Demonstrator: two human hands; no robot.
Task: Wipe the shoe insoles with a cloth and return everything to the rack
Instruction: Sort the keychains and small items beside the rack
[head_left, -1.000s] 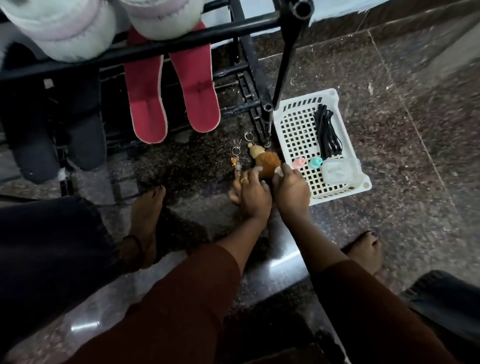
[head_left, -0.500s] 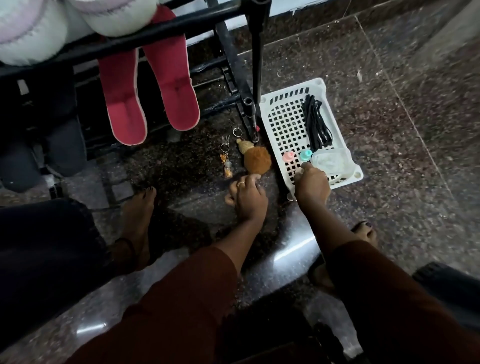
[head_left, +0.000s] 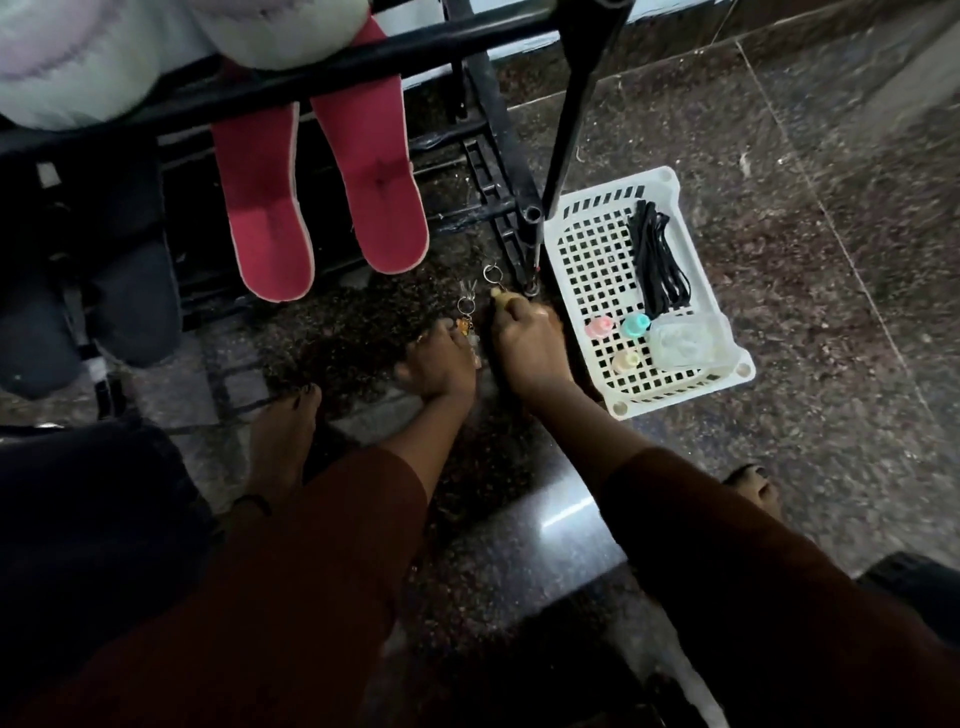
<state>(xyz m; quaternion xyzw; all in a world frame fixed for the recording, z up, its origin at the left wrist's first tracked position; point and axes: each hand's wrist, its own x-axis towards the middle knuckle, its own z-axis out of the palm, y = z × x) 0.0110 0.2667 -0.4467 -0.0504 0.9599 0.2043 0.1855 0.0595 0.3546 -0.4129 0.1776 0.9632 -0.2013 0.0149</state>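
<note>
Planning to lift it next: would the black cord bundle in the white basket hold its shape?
Probably not. The black cord bundle looks like thin looped strands, so likely floppy and light. Loose loops might snag on the basket grid.

We get a dim, underexposed view. A hard white streak of glare lies on the polished floor (head_left: 563, 512) near the bottom centre. The white basket (head_left: 670, 179) is the brightest thing, while the rack (head_left: 363, 60) and the lower left corner sink almost to black. Motion blur smears the left hand (head_left: 436, 364); the right hand (head_left: 524, 348) and the keychain (head_left: 501, 300) in its grip look soft. Straight lines bow near the wide-angle edges.
</note>
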